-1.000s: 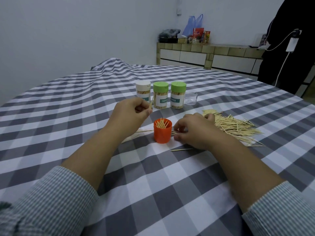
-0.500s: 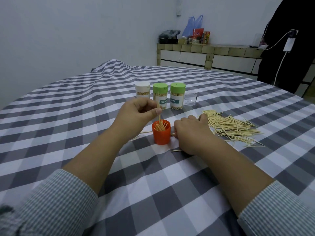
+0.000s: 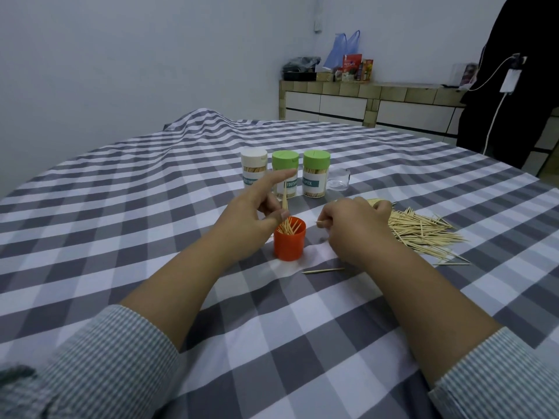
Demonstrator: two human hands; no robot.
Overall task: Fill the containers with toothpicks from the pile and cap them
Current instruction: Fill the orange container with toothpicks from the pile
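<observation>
Nearest the camera, two striped sleeves are seen on a grey-and-white checked cloth. A single toothpick lies on the cloth just in front of the right hand. That hand is curled, and a toothpick is pinched at its fingertips, its tip pointing toward the orange cup. The cup stands open between the two hands, partly filled with toothpicks leaning on end. The left hand is held just beside and above the cup's rim; its forefinger is stretched straight out, while an upright toothpick is held between the thumb and another finger over the cup. To the right of the right hand the pile is spread on the cloth. Farther back three filled, capped jars are lined up touching: a white-capped jar and two green-capped jars. A clear lid lies just right of them. Beyond the table a tiled counter is set against the wall.
</observation>
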